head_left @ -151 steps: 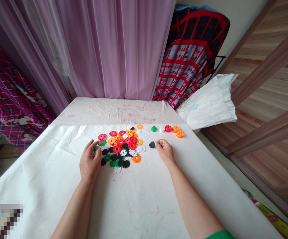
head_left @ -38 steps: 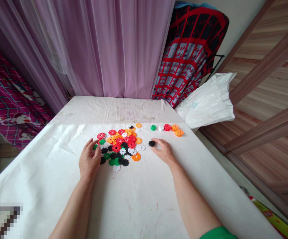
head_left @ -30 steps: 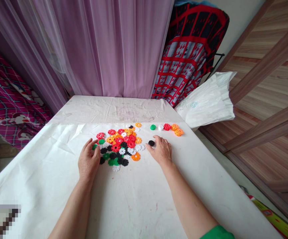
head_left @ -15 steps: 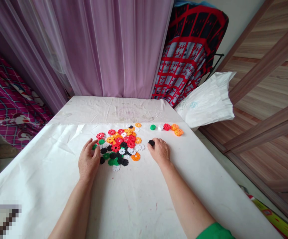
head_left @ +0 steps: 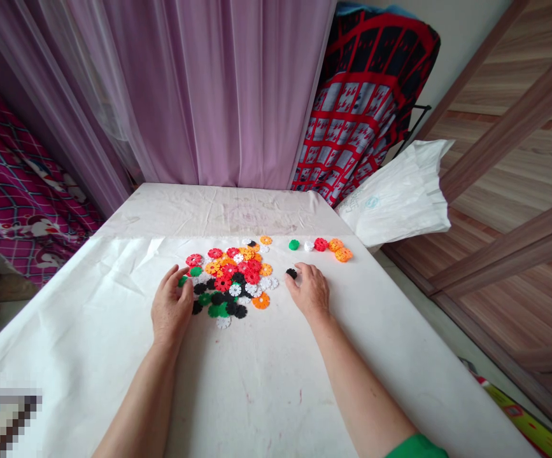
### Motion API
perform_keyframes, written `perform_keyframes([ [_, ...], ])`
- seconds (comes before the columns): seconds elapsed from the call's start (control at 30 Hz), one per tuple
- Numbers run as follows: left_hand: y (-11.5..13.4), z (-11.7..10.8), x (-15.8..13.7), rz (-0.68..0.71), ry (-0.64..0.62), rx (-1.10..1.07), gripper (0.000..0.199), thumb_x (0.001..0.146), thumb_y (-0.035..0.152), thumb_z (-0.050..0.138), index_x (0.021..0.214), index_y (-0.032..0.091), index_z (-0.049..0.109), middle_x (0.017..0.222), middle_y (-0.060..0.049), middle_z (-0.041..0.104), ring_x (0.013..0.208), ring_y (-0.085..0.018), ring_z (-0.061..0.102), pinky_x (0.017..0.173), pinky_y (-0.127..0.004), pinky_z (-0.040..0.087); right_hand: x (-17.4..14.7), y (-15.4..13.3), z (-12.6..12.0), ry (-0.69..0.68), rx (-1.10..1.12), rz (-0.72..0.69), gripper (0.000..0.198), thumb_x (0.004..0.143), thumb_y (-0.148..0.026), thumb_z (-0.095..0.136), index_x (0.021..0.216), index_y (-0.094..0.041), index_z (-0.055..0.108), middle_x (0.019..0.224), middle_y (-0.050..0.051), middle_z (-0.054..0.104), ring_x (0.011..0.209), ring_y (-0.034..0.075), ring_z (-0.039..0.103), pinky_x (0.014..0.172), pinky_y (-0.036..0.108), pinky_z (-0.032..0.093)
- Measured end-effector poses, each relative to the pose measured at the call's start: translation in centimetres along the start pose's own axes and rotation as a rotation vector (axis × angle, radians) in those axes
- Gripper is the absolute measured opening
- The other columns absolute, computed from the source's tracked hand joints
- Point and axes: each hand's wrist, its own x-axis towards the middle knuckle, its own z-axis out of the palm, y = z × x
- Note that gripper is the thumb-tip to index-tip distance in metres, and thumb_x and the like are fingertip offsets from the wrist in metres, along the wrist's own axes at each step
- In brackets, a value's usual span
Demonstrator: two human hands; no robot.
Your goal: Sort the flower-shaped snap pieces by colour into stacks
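Small, round plastic discs with notched edges lie in a loose pile (head_left: pixel 230 280) of red, orange, white, green and black. My left hand (head_left: pixel 172 302) rests at the pile's left side, fingers slightly curved and apart. A green disc (head_left: pixel 183 280) shows beside its fingertips, and nothing is visibly held. To the right of the pile, my right hand (head_left: pixel 311 291) has thumb and index finger around a black disc (head_left: pixel 291 273), low over the tabletop. Whether more discs are under the black one is hidden.
Beyond my right hand, a row holds green (head_left: pixel 294 245), white (head_left: pixel 309 246), red (head_left: pixel 321 244) and orange discs (head_left: pixel 343 254). A white cloth covers the table (head_left: pixel 256 394). A white bag (head_left: pixel 400 194) stands at the right edge. A purple curtain (head_left: pixel 228 95) hangs behind.
My right hand has shifted very slightly right, and its index finger looks a little farther from the black disc. My left hand and the pile look unchanged.
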Motion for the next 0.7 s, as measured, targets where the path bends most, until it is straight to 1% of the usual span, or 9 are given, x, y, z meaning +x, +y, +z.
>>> perform_keyframes([
  [0.07,0.0,0.0,0.0,0.003,-0.003,-0.001,0.036,0.085,0.038,0.050,0.113,0.026,0.069,0.145,-0.003,0.055,0.105,-0.023,0.065,0.085,-0.035,0.055,-0.2,-0.9,-0.6,0.060,0.034,-0.093,0.016,0.086,-0.029,0.062,0.097,-0.020,0.068,0.095,0.007,0.069,0.090,0.021,0.058,0.080,0.032,0.038],
  [0.13,0.1,0.0,-0.1,0.006,-0.002,-0.003,0.036,0.085,0.038,0.050,0.113,0.026,0.069,0.145,-0.003,0.055,0.105,-0.022,0.065,0.085,-0.036,0.055,-0.7,-2.5,-1.2,0.058,0.083,-0.207,0.010,0.087,-0.026,0.061,0.089,-0.023,0.070,0.094,0.005,0.068,0.089,0.020,0.057,0.081,0.032,0.038],
  [0.17,0.1,0.0,-0.1,0.007,0.000,-0.005,0.036,0.085,0.037,0.050,0.113,0.026,0.069,0.145,-0.003,0.055,0.104,-0.022,0.065,0.086,-0.036,0.055,-1.0,-3.5,-1.4,0.025,0.112,-0.264,0.009,0.087,-0.026,0.061,0.086,-0.023,0.070,0.092,0.004,0.068,0.088,0.019,0.056,0.082,0.031,0.037],
  [0.23,0.1,0.0,-0.1,0.009,0.004,-0.013,0.035,0.085,0.037,0.050,0.113,0.026,0.069,0.145,-0.003,0.055,0.103,-0.022,0.066,0.087,-0.036,0.055,-1.7,-5.4,-1.8,-0.092,0.162,-0.363,0.009,0.086,-0.029,0.065,0.082,-0.024,0.071,0.090,0.003,0.067,0.088,0.018,0.055,0.081,0.031,0.038],
  [0.3,0.1,0.0,-0.2,0.012,0.009,-0.022,0.035,0.085,0.037,0.051,0.113,0.027,0.070,0.144,-0.003,0.056,0.102,-0.022,0.066,0.086,-0.036,0.055,-2.4,-7.1,-2.0,-0.231,0.180,-0.424,0.010,0.084,-0.035,0.069,0.085,-0.025,0.072,0.088,0.002,0.067,0.088,0.019,0.055,0.080,0.032,0.038],
  [0.33,0.1,0.0,-0.2,0.011,0.010,-0.024,0.035,0.085,0.037,0.051,0.113,0.027,0.070,0.144,-0.003,0.056,0.102,-0.022,0.066,0.086,-0.035,0.055,-2.7,-7.8,-2.1,-0.292,0.174,-0.439,0.015,0.082,-0.039,0.071,0.089,-0.026,0.073,0.089,0.002,0.067,0.089,0.020,0.055,0.080,0.033,0.039],
  [0.43,0.1,0.0,-0.2,0.008,0.015,-0.032,0.034,0.085,0.037,0.051,0.112,0.028,0.070,0.143,-0.003,0.057,0.101,-0.022,0.066,0.084,-0.035,0.055,-3.3,-9.0,-2.4,-0.419,0.134,-0.435,0.025,0.082,-0.045,0.071,0.099,-0.026,0.073,0.092,0.003,0.066,0.092,0.022,0.056,0.080,0.033,0.041],
  [0.57,0.0,0.0,-0.2,0.024,0.033,-0.057,0.033,0.084,0.036,0.053,0.110,0.028,0.071,0.141,-0.003,0.059,0.100,-0.021,0.067,0.083,-0.034,0.055,-3.3,-9.7,-2.6,-0.512,0.118,-0.375,0.019,0.083,-0.037,0.070,0.097,-0.024,0.071,0.092,0.005,0.067,0.094,0.022,0.058,0.079,0.032,0.043],
  [0.7,-0.1,0.1,-0.2,0.012,0.019,-0.054,0.034,0.084,0.037,0.052,0.112,0.027,0.070,0.142,-0.004,0.057,0.101,-0.021,0.066,0.084,-0.034,0.055,-3.4,-10.0,-2.6,-0.554,0.172,-0.289,0.017,0.080,-0.030,0.071,0.096,-0.023,0.070,0.094,0.004,0.068,0.092,0.020,0.060,0.080,0.031,0.045],
])
